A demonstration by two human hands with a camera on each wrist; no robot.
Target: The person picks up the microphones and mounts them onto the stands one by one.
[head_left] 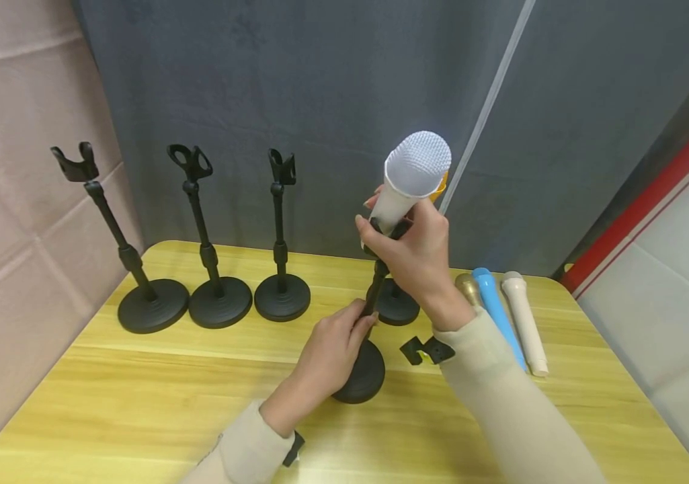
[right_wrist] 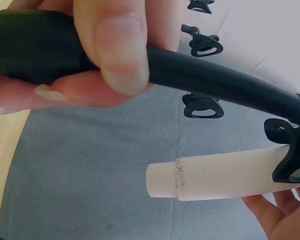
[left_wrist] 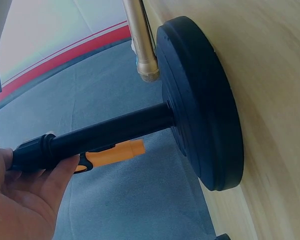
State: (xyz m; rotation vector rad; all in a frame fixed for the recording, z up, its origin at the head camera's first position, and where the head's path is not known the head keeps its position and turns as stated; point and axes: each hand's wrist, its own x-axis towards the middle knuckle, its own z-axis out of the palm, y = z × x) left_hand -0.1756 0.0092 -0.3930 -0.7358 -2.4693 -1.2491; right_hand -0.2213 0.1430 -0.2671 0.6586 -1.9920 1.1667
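Observation:
My right hand (head_left: 419,252) holds a white microphone (head_left: 413,168), fingers and thumb around its barrel near the clip. Its mesh head points up toward the head camera. In the right wrist view, the microphone's tail (right_wrist: 215,175) sticks out through the black clip (right_wrist: 287,155) on top of a desk stand. My left hand (head_left: 332,346) grips that stand's pole (left_wrist: 112,125), at its collar in the left wrist view. The round black base (left_wrist: 202,107) of this stand is close at the table surface.
Three black stands with bare clips (head_left: 282,168) line the back left. Behind my right hand another stand (head_left: 398,302) bears an orange microphone (left_wrist: 117,152). Gold (head_left: 467,286), blue (head_left: 498,316) and off-white (head_left: 525,323) microphones lie at the right. Grey cloth (head_left: 320,101) hangs behind the wooden table (head_left: 138,403).

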